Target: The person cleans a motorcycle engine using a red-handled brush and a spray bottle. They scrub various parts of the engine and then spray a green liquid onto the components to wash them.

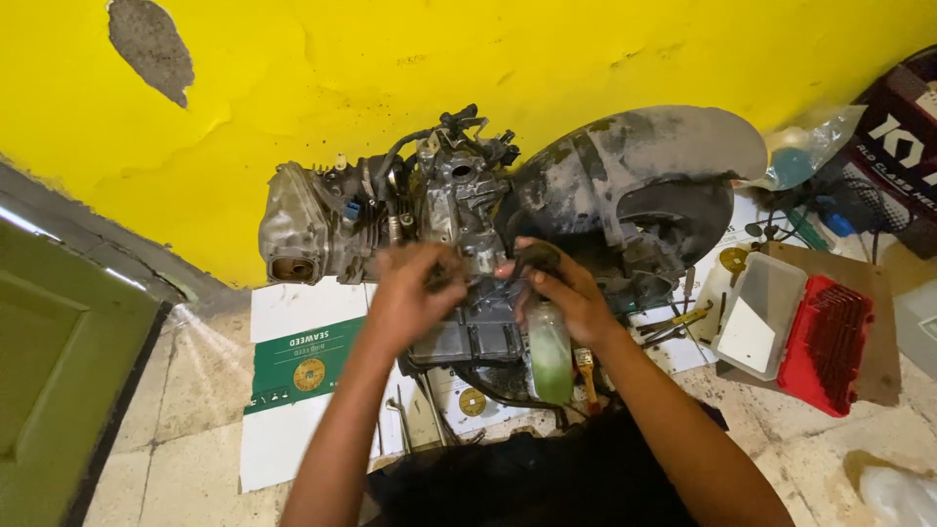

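Note:
A dirty scooter engine (459,195) with its grey rear fender (634,156) lies on the floor against a yellow wall. My left hand (410,293) is blurred over the engine's middle casing, fingers curled; what it holds cannot be told. My right hand (566,293) grips a dark rubbery part (537,259) at the engine's centre. Under that hand stands a greenish translucent bottle (549,356). A brush with a yellow handle (586,376) lies beside the bottle.
Flattened white and green cardboard (298,371) lies under the engine. At the right a clear plastic box (766,312) sits next to a red tool case (830,342) on brown board. Wrenches (673,327) lie near them. A green door (59,371) stands at left.

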